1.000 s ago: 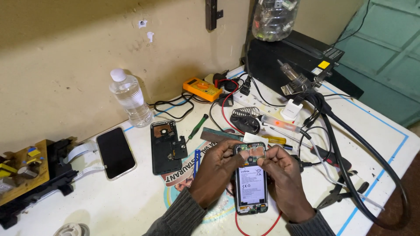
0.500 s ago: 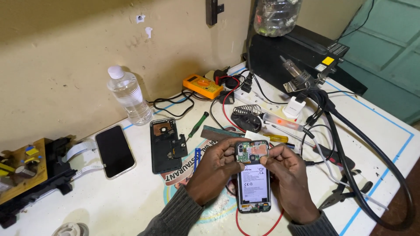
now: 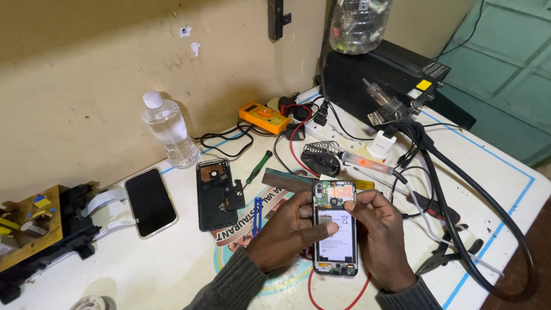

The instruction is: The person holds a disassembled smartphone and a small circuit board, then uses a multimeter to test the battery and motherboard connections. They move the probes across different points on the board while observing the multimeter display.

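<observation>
white-labelled opened phone (image 3: pixel 335 235), apparently gripped by both hands (image 3: pixel 338 229).

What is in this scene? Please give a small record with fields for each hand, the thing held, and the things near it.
left hand: grips the left side of the opened phone, thumb on its battery
right hand: grips the right side, fingers by the top edge
held thing: opened phone, back cover off, circuit board and white battery showing
near left: blue tool, black back cover, intact phone
behind: water bottle, orange multimeter
surface: white table
</observation>
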